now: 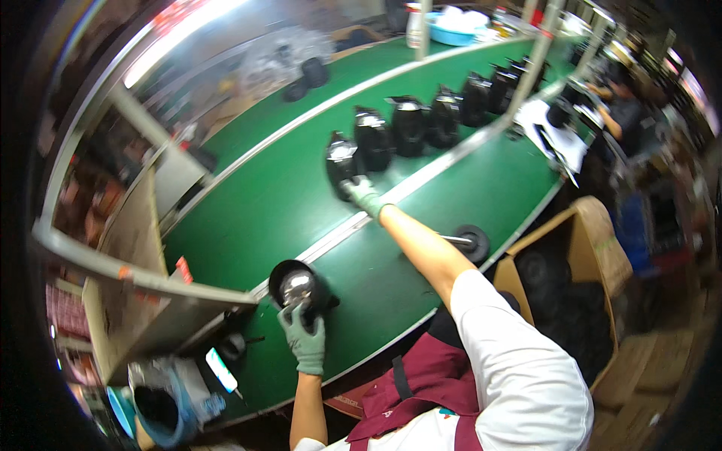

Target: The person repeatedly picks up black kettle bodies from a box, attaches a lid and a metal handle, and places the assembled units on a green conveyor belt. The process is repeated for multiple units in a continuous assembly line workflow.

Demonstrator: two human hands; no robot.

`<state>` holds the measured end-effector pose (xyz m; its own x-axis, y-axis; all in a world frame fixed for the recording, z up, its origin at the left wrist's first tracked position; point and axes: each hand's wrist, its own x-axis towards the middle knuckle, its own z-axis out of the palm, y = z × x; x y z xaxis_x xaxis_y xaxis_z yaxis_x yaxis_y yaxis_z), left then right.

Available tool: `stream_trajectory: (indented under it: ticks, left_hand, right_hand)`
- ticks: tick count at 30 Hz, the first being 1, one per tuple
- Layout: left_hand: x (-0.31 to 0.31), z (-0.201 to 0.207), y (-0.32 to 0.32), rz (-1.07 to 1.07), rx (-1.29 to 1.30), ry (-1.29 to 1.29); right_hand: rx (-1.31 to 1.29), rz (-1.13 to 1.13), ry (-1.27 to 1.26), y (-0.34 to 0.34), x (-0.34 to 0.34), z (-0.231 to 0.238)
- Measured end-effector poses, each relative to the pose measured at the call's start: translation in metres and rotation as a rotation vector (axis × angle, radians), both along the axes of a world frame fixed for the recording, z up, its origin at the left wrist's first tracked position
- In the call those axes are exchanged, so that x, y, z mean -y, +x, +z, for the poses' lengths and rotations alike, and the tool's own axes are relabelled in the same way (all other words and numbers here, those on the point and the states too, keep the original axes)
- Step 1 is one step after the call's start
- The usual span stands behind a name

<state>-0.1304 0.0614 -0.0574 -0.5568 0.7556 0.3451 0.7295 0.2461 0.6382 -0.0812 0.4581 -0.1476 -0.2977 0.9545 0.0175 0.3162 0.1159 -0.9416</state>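
Observation:
My left hand [304, 342], in a grey-green glove, grips a black kettle body [323, 288] lying tipped on the near green bench, its round shiny metal part facing up. Stretched out farther ahead, my right hand [364, 197], gloved alike, has its fingers closed on the lower side of an upright black kettle [342, 159]. That kettle is slightly blurred and stands at the near end of a row of similar black kettles [409, 126] on the green conveyor belt [256, 214].
A metal rail [421, 174] divides belt and bench. To the right lie a black disc with a rod [472, 242] and an open cardboard box [602, 255] of black parts. A phone [220, 370] and blue bin [184, 421] are lower left. A co-worker [624, 113] sits far right.

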Motion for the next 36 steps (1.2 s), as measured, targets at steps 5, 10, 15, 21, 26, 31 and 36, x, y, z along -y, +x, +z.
stream_trajectory:
  ticks: [5, 10, 15, 21, 26, 31, 36]
  left_hand:
    - [0.014, 0.017, -0.008, -0.082, 0.095, 0.064]
    - [0.001, 0.122, 0.03, -0.642, 0.195, -0.111]
    - [0.006, 0.128, 0.065, -0.678, 0.96, 0.188]
    - [0.038, 0.089, 0.096, -0.736, 1.146, -0.208]
    - [0.053, 0.023, 0.127, -0.832, 1.065, -0.237]
    - [0.063, 0.053, 0.126, -0.832, 1.38, -0.329]
    - [0.06, 0.048, 0.121, -0.938, 1.248, -0.4]
  right_hand:
    - [0.104, 0.452, 0.338, 0.07, 0.117, 0.06]
    - [0.379, 1.049, 0.909, 0.205, 0.243, 0.154]
    - [0.02, 0.741, 0.551, 0.29, 0.288, 0.19]
    - [-0.601, 0.049, -0.399, 0.386, 0.354, 0.143]
    - [-0.443, 0.091, -0.125, 0.407, 0.393, 0.123]
    - [-0.833, 0.129, -0.623, 0.422, 0.404, 0.168]
    - [-0.424, 0.253, -0.358, 0.419, 0.4, 0.18]
